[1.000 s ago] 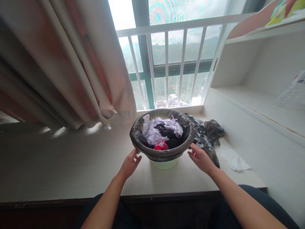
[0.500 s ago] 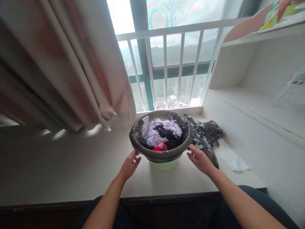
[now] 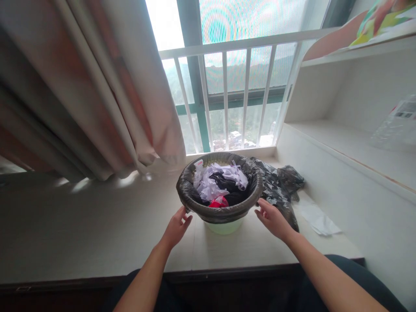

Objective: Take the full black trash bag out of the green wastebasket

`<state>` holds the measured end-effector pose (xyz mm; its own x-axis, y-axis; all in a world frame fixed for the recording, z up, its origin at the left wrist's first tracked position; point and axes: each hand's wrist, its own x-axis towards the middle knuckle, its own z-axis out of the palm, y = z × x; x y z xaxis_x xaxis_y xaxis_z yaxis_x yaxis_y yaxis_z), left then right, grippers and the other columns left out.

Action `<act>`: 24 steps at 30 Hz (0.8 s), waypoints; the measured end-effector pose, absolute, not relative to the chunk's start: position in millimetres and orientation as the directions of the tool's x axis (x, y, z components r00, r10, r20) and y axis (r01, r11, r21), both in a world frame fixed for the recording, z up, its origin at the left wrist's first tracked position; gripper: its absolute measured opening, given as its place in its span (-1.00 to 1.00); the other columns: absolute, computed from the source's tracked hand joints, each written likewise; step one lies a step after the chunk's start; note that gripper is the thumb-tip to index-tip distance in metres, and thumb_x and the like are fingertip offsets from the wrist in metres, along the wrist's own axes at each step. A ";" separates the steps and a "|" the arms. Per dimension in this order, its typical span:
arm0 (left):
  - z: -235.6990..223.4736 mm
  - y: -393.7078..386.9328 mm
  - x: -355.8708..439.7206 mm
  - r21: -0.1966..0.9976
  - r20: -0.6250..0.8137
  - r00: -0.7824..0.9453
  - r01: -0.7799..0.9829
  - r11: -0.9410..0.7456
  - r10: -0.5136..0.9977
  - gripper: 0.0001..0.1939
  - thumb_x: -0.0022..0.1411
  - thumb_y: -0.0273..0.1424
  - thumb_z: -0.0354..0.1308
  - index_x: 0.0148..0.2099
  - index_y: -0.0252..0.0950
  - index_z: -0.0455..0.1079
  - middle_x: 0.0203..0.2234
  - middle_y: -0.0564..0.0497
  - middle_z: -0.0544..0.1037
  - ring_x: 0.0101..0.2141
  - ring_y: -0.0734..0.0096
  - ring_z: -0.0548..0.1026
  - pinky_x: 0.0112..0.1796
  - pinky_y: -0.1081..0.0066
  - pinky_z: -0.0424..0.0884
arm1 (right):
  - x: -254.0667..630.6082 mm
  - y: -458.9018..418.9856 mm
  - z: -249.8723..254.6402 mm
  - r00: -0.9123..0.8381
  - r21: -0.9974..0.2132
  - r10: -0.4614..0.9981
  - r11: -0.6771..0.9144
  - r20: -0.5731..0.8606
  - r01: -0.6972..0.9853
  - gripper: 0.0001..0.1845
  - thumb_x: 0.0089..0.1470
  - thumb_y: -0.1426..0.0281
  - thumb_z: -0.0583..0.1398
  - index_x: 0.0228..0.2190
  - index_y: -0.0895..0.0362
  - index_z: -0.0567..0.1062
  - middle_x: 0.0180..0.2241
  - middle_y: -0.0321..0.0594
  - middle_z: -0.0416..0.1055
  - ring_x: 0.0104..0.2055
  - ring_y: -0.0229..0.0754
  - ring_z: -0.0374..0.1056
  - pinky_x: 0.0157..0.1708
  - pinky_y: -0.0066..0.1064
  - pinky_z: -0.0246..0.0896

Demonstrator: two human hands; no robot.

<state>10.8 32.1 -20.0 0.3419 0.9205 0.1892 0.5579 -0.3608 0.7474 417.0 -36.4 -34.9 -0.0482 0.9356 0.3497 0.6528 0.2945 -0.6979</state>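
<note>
Here's the bin (image 3: 223,227), upright on the pale ledge (image 3: 97,229) right in front of the person, pale green at its foot, with a black liner (image 3: 224,214) folded down over its rim. Both hands are up at it! The left hand (image 3: 176,226) is at the near left of the rim, fingers curled, thumb held apart, fingertips right at the liner's edge — whether they grip it, I cannot tell. Over on the right, the right hand (image 3: 273,220) matches it, half closed, thumb apart from the curled fingers, tips at the liner's edge; a firm hold can't be made out there either. Inside, pale shredded paper (image 3: 209,185) lies heaped around dark plastic (image 3: 235,198), with a red scrap (image 3: 218,202) at the near side. Just to the bin's right sprawls a crumpled black bag (image 3: 276,184), and a white sheet (image 3: 320,219) lies flat nearby. Behind it all, the white railing (image 3: 243,44) crosses the window, the curtain (image 3: 107,91) hangs left, and on the right-hand shelf (image 3: 344,134) sits a clear plastic container (image 3: 398,123).
</note>
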 end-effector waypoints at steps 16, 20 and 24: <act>-20.4 33.3 11.0 0.741 0.204 0.333 0.562 -0.367 0.921 -0.47 0.40 -0.03 0.06 0.19 -0.29 0.44 -0.06 -0.17 0.57 -0.39 0.37 0.51 -0.43 0.38 0.46 | 417.0 -36.1 -36.4 -0.046 -0.695 0.934 0.296 0.355 0.655 -0.72 0.30 0.28 0.12 -0.03 0.07 0.48 -0.04 -0.05 0.53 -0.40 -0.19 0.43 -0.34 -0.29 0.42; -19.9 33.6 11.3 0.740 0.214 0.327 0.561 -0.371 0.921 -0.49 0.40 -0.02 0.06 0.14 -0.30 0.46 -0.11 -0.16 0.58 -0.39 0.36 0.50 -0.43 0.38 0.45 | 416.9 -36.2 -36.0 -0.055 -0.695 0.933 0.303 0.356 0.652 -0.73 0.30 0.30 0.11 -0.03 0.06 0.48 -0.04 -0.07 0.53 -0.40 -0.20 0.42 -0.34 -0.31 0.42; -19.1 32.9 11.9 0.740 0.217 0.320 0.562 -0.369 0.922 -0.48 0.39 -0.03 0.07 0.15 -0.30 0.46 -0.13 -0.15 0.58 -0.39 0.36 0.49 -0.43 0.38 0.45 | 416.3 -36.2 -36.7 -0.055 -0.695 0.933 0.304 0.356 0.651 -0.72 0.30 0.30 0.10 -0.02 0.07 0.48 -0.04 -0.06 0.52 -0.40 -0.21 0.41 -0.33 -0.31 0.42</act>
<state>11.9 32.9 -19.1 0.3199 0.9222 0.2174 0.5615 -0.3693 0.7405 416.3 -36.2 -36.7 -0.0552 0.9327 0.3564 0.6510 0.3043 -0.6954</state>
